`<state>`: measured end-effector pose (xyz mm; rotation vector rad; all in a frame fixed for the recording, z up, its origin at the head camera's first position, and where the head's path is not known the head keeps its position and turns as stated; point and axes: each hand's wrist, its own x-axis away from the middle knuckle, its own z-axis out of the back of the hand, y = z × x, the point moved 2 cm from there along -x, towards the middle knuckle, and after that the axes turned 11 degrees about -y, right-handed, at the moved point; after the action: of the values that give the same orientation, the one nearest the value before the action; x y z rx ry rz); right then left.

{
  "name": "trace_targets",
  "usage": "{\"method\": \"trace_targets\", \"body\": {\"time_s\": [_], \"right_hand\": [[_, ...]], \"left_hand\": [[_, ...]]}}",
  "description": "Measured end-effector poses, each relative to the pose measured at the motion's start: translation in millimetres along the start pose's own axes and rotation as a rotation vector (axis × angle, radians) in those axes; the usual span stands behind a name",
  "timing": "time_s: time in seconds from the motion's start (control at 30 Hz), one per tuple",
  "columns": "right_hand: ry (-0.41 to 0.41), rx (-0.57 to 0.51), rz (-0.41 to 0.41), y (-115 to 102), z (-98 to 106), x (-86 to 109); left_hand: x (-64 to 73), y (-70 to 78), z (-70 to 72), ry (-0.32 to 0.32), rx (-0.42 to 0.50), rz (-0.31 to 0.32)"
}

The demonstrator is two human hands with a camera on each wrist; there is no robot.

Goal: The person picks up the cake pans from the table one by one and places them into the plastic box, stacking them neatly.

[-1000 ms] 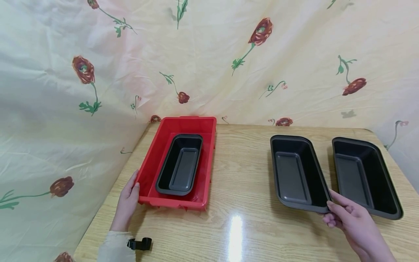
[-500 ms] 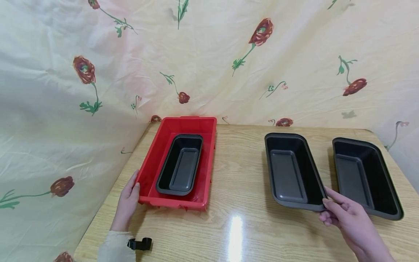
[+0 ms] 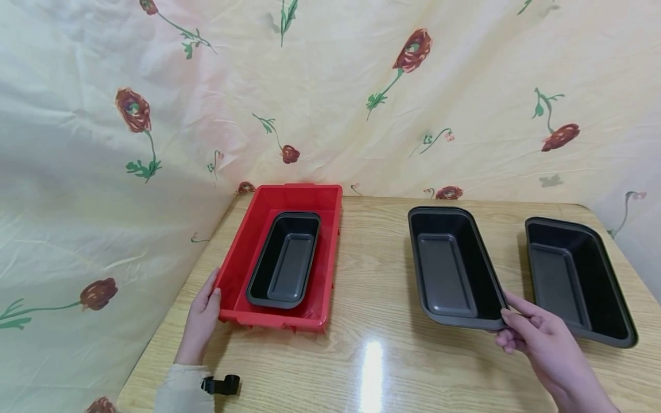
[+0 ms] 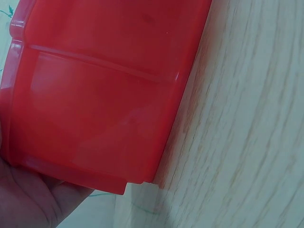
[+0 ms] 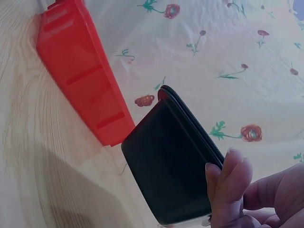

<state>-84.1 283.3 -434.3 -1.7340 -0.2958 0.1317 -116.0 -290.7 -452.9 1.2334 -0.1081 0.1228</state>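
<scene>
In the head view, my left hand [image 3: 200, 321] grips the near left corner of a red plastic tray [image 3: 333, 269], its thumb over the rim. The left wrist view shows that hand [image 4: 28, 199] at the rim of the tray [image 4: 99, 99]. A black loaf pan [image 3: 291, 267] lies inside the tray. My right hand [image 3: 542, 344] pinches the near right corner of a second loaf pan [image 3: 446, 272], thumb on the rim and fingers beneath. That pan [image 5: 166, 156] appears raised off the table, with a shadow below it in the right wrist view.
A third black loaf pan [image 3: 560, 281] stands on the wooden table [image 3: 382, 258] at the far right. Flowered cloth [image 3: 330, 103] hangs along the back and left. A black strap mount [image 3: 222, 384] sits on the left wrist.
My right hand has carried the second loaf pan leftward and slightly away, further from the third pan. The left hand and the red tray have stayed still.
</scene>
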Motion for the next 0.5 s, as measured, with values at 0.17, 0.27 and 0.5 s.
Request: {"method": "trace_targets", "body": {"time_s": [0.17,0.27,0.5], "right_hand": [[0.003,0.007,0.005,-1.0,-4.1,-1.3],[0.005,0.012,0.010,-1.4,-7.0,-2.2],[-0.013,0.003,0.031,-2.8,-13.7,-3.8]], "left_hand": [[0.4,0.7,0.6,-0.004,0.007,-0.001],[0.8,0.8,0.8,-0.007,0.010,0.001],[0.6,0.2,-0.2,0.001,0.007,0.016]]}}
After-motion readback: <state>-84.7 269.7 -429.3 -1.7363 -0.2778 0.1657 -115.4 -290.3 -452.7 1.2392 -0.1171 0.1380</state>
